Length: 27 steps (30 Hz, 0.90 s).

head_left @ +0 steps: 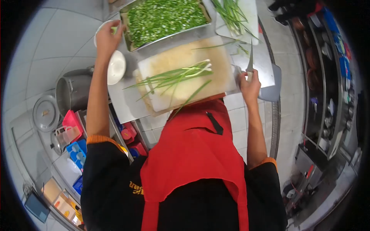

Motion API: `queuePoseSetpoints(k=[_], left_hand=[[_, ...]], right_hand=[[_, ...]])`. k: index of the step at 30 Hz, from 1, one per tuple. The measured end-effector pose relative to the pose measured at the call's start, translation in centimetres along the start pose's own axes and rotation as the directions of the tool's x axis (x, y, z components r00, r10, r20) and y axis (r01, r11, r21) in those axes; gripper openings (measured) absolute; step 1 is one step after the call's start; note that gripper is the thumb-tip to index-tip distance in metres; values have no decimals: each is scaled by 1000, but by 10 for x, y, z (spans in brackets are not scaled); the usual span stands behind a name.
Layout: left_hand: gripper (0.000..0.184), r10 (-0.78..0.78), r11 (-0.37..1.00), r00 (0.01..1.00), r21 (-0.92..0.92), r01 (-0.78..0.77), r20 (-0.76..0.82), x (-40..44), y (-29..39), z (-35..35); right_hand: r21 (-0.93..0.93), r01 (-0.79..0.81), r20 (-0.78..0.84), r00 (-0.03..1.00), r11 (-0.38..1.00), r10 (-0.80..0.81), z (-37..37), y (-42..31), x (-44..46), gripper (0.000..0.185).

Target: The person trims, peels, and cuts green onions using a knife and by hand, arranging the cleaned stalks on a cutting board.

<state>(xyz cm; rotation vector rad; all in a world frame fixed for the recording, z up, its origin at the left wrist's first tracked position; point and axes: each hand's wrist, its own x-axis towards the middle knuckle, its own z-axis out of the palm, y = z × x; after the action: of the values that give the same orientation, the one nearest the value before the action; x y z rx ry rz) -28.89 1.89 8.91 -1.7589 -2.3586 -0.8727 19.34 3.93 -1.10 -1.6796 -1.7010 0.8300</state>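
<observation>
My left hand (pixel 109 34) is at the upper left, over a white bowl (pixel 98 31), its fingers closed around a small bit of green onion. My right hand (pixel 250 82) grips the handle of a knife (pixel 250 61), whose blade points up and away from me. Between the hands, a bunch of green onions (pixel 181 74) lies on a worn cutting board (pixel 219 57), white ends toward the right. Beyond the board stands a metal tray (pixel 169 39) full of chopped green onion (pixel 165 19).
A second white bowl (pixel 116 67) sits left of the board. More green onions (pixel 233 19) lie on another white board (pixel 250 29) at the top. A large pot (pixel 73 92) stands at the left; shelves (pixel 325 84) line the right.
</observation>
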Motion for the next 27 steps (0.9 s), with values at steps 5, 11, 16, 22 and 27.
queuePoseSetpoints(k=[5,11,16,22,27], left_hand=[[23,354,892,902,-378,-247,246,-127,127,62],[17,247,967,893,-35,-253,375,-201,194,87],[12,254,966,919,-44,-253,302,-205,185,98],[9,297,955,929,-55,-293,221,-186,182,114],[10,336,942,924,-83,-326,185,-176,178,115]], right_hand=[[399,-298,32,950,867,311,24,-9,-35,21],[327,-431,63,898,841,436,47,-36,-79,22],[357,-584,272,811,729,517,48,-66,-88,40],[410,-625,358,780,665,512,53,-70,-93,44],[364,-485,301,869,795,392,36,-78,-86,42]])
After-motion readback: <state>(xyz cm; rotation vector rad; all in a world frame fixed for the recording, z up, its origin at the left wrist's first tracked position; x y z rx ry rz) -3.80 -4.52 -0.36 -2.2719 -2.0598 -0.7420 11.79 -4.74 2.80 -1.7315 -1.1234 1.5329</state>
